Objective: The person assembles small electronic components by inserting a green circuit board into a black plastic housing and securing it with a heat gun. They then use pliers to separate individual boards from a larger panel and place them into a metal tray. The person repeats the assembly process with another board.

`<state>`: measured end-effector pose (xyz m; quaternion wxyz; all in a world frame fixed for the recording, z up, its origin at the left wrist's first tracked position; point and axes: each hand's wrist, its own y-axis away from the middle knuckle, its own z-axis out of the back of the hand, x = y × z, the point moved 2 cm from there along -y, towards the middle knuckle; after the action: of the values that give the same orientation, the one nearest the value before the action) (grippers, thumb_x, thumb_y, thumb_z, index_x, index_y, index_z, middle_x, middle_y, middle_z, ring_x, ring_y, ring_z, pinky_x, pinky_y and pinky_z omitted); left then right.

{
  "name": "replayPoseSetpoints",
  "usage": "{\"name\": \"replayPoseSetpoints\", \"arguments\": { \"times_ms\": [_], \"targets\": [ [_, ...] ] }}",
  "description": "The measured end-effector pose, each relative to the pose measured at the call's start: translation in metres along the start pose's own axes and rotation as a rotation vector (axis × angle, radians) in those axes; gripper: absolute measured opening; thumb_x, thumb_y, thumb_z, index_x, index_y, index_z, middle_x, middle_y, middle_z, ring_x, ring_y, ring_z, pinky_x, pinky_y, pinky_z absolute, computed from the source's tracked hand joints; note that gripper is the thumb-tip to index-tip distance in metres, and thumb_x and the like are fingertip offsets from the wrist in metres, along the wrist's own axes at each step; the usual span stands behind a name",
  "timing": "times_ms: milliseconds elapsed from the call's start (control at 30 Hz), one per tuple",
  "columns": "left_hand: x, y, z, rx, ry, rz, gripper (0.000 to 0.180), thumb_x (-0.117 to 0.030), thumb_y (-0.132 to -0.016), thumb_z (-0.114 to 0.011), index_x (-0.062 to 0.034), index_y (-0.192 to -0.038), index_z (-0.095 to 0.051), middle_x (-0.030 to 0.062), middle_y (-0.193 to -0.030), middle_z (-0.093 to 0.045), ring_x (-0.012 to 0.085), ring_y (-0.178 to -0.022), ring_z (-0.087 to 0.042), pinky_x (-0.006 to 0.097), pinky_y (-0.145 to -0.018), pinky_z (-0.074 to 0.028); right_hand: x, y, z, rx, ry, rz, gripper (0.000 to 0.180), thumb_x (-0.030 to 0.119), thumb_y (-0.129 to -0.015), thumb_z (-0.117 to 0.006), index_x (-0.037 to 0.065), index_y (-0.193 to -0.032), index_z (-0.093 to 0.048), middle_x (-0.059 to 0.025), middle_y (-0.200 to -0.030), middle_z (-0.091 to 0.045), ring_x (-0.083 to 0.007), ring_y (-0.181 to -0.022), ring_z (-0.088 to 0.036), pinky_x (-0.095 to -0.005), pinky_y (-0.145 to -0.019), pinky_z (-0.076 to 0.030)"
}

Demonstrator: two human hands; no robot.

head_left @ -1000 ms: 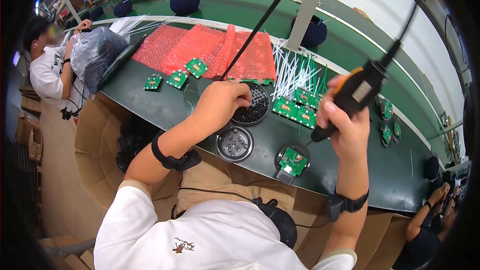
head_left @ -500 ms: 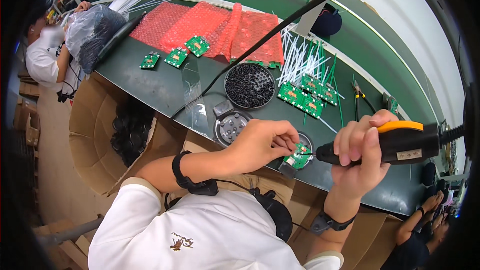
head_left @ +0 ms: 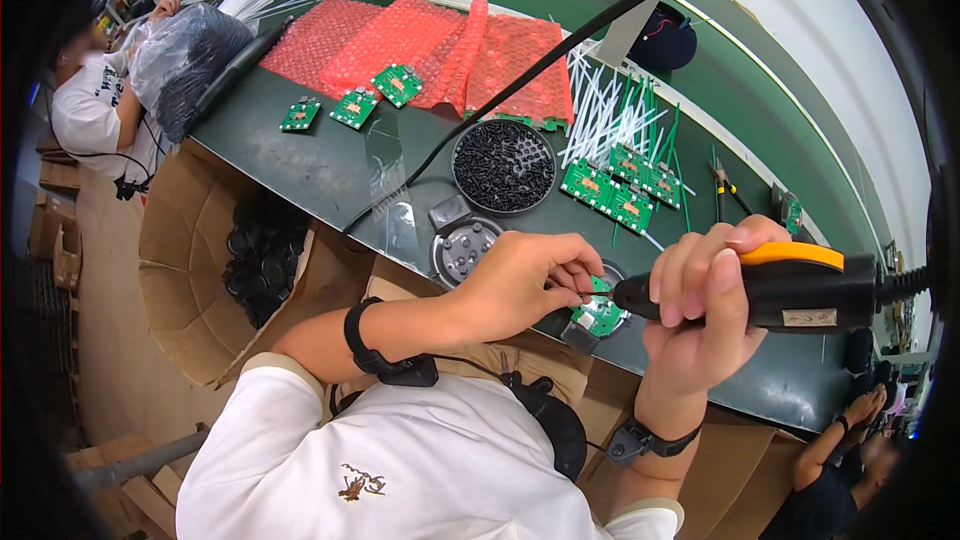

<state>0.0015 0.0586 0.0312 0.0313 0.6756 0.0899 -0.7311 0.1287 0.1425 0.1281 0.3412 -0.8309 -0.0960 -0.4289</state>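
Note:
My right hand [head_left: 705, 305] grips a black electric screwdriver [head_left: 815, 295] with an orange lever, held nearly level and pointing left. Its thin bit reaches the fingertips of my left hand [head_left: 530, 275], which are pinched together; what sits between them is too small to make out. Just below the bit lies a round green circuit board [head_left: 603, 316] in a grey holder at the table's near edge, partly covered by my hands. Left of it is a second round grey holder [head_left: 465, 248] with small studs. Behind that stands a round dish of small black parts [head_left: 503, 166].
Square green circuit boards [head_left: 622, 195] lie beside white strips [head_left: 600, 125] and pliers [head_left: 722, 190]. More boards [head_left: 353, 107] rest near red bubble wrap [head_left: 400, 45]. A black cable [head_left: 560, 52] crosses overhead. A cardboard box [head_left: 190, 260] stands lower left; co-workers sit at both sides.
The screwdriver has moved slightly left and up, bringing its bit from over the board to my left fingertips. My left hand has shifted only slightly.

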Motion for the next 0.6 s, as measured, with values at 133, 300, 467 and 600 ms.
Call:
{"name": "replayPoseSetpoints", "arguments": {
  "times_ms": [133,300,467,600],
  "targets": [
    [0.001,-0.001,-0.001,-0.009,0.044,0.010,0.031,0.013,-0.086,-0.073,0.0051,-0.115,-0.065,0.0113,-0.099,-0.073,0.0157,-0.095,-0.073,0.029,-0.086,-0.062,0.003,0.000,0.000,-0.002,0.003,-0.011,0.028,0.007,-0.095,-0.069,0.004,-0.113,-0.047,-0.0033,-0.066,-0.049,-0.0099,-0.048,-0.042,-0.0257,-0.045,-0.038],
    [0.003,0.000,-0.004,-0.058,0.099,0.017,0.029,0.011,-0.083,-0.075,0.0014,-0.110,-0.068,0.0119,-0.092,-0.076,0.0158,-0.087,-0.074,0.030,-0.078,-0.060,0.001,0.001,0.004,0.027,-0.013,-0.013,0.029,0.007,-0.095,-0.069,0.003,-0.113,-0.047,-0.0042,-0.068,-0.050,-0.0102,-0.048,-0.042,-0.0259,-0.045,-0.037],
    [-0.007,-0.004,-0.002,0.000,-0.165,-0.030,0.033,0.005,-0.082,-0.079,-0.0025,-0.113,-0.070,0.0084,-0.096,-0.075,0.0153,-0.084,-0.072,0.030,-0.071,-0.057,0.002,0.000,0.007,-0.005,0.012,-0.012,0.028,0.005,-0.096,-0.068,0.003,-0.114,-0.047,-0.0042,-0.068,-0.050,-0.0102,-0.047,-0.042,-0.0259,-0.045,-0.037],
    [-0.002,-0.012,-0.008,-0.064,-0.343,-0.215,0.039,0.001,-0.077,-0.082,-0.0060,-0.113,-0.071,0.0074,-0.096,-0.075,0.0227,-0.087,-0.070,0.035,-0.073,-0.055,-0.002,-0.002,0.006,-0.102,0.106,-0.004,0.026,0.000,-0.094,-0.068,0.001,-0.113,-0.051,-0.0043,-0.070,-0.052,-0.0100,-0.048,-0.046,-0.0250,-0.046,-0.037]
  ]
}}
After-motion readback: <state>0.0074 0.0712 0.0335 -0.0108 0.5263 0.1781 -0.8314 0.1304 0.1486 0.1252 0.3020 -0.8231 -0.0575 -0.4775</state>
